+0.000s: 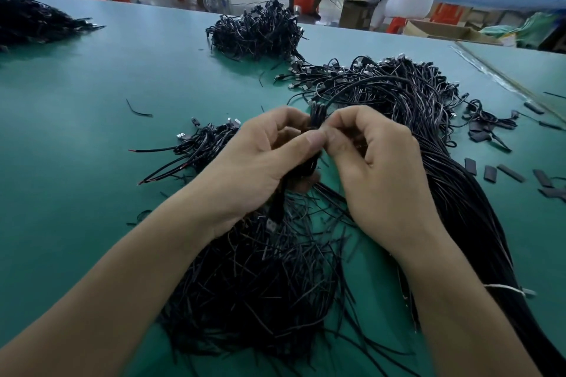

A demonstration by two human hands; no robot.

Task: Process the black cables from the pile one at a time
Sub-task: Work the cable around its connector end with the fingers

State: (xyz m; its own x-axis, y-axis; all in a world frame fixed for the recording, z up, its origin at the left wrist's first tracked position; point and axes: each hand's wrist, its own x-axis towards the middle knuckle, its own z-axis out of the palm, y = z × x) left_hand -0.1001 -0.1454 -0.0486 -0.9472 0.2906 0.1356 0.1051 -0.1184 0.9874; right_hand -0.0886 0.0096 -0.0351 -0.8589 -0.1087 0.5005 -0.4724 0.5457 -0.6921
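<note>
Left grip (pixel 260 162) clasps a cable bunch (pixel 317 115) lying near-upright, fold on top, plug (pixel 271 223) hanging over the tabletop (pixel 92 101) pile (pixel 260 285), while right grip (pixel 379 168) pinches it beside the left thumb

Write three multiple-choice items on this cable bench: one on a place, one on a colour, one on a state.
1. The loose flat black pieces lie:
A. on the table, at the person's right
B. in a box at the left
C. on a red stool

2. The table is:
A. white
B. green
C. red

3. The left hand:
A. lies flat on the table
B. holds a cable bunch in its grip
C. hangs empty

Answers: 1 A, they are scattered near the right edge. 2 B, its bare surface is teal green. 3 B, its fingers curl round the bunch, which the right hand pinches too.
</note>
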